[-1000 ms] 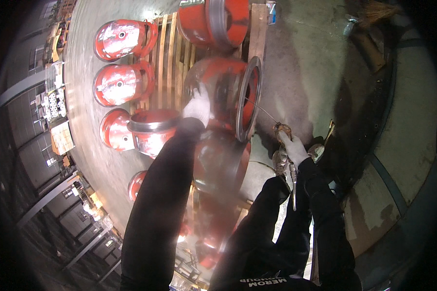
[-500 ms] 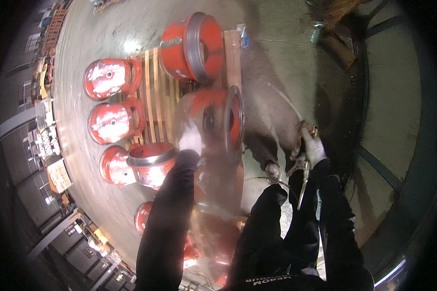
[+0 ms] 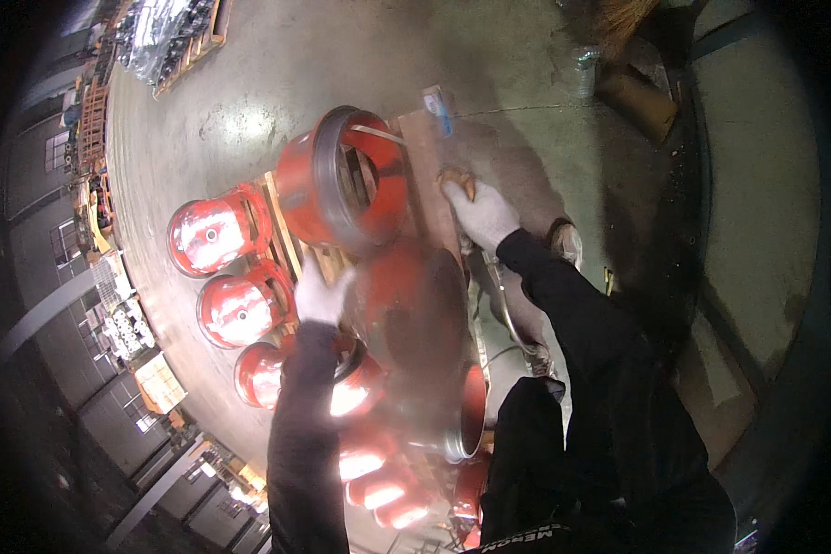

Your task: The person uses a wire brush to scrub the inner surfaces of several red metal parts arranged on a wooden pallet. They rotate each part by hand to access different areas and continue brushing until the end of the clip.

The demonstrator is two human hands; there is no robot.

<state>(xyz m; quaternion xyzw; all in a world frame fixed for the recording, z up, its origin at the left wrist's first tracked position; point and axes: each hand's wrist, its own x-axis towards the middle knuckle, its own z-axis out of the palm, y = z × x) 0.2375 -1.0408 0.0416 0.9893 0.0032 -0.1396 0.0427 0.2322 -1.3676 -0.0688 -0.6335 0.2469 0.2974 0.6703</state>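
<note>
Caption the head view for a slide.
Gloved left hand steadies a red drum; right hand rests on a wooden board.

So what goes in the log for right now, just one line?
left hand: on red drum | right hand: on wooden board | open red drum on pallet
</note>
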